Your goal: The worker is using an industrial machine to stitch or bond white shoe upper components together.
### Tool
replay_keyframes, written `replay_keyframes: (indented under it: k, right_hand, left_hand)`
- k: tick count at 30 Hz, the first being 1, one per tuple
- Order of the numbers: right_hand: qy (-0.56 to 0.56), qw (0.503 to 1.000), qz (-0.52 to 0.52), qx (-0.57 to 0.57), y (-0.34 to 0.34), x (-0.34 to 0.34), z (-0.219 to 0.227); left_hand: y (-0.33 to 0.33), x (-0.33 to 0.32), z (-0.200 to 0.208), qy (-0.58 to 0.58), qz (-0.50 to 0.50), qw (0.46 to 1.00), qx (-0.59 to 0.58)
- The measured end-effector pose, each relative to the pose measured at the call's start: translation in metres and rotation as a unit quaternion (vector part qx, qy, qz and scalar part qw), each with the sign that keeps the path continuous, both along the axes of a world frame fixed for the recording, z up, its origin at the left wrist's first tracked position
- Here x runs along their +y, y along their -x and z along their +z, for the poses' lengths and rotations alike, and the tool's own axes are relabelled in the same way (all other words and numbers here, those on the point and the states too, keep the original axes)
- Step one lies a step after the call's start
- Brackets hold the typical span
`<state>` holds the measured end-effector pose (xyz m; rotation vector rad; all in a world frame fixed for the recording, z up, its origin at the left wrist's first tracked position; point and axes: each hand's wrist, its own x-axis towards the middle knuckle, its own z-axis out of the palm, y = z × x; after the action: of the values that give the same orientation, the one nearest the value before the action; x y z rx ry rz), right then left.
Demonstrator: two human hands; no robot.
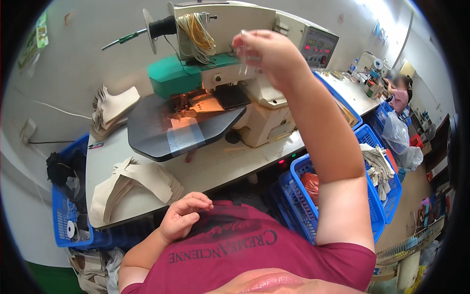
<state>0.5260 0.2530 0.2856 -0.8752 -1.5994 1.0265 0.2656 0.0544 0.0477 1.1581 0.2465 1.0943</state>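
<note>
My right hand (pixel 269 54) is raised in front of the sewing machine's head (pixel 225 73), fingers closed on slim silver tweezers (pixel 243 66) whose two narrow legs point down. Low by my shirt, my left hand (pixel 183 215) has its thumb and fingertips pinched together; a thin dark tip shows at them, too small to name. The machine has a green cover (pixel 175 76) and a lamp-lit needle area above a dark work plate (pixel 181 130). Translucent tape (pixel 186 137) lies across that plate. A stack of cream fabric pieces (pixel 132 188) rests on the table near my left hand.
More cream pieces (pixel 113 110) stand at the table's far left. A thread spool and coiled cords sit atop the machine, beside a control panel (pixel 318 47). Blue baskets (pixel 342 215) flank the table (pixel 235 169). A fan (pixel 411 242) is at right; another person (pixel 400 95) sits farther off.
</note>
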Motion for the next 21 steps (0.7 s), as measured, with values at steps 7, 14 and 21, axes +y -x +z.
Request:
replay_keyframes:
  k: [7, 14, 21]
  right_hand:
    - [-0.015, 0.986, -0.068, -0.153, 0.033, 0.052, 0.057]
    - [0.023, 0.957, -0.055, -0.285, 0.063, 0.064, 0.089]
    - [-0.058, 0.953, -0.075, -0.287, 0.068, 0.069, 0.090]
  left_hand:
    - [0.008, -0.003, -0.004, 0.003, 0.004, 1.000, 0.000]
    - [0.015, -0.009, -0.005, 0.010, 0.020, 1.000, 0.004]
    - [0.019, -0.011, -0.004, 0.003, 0.033, 0.999, 0.024]
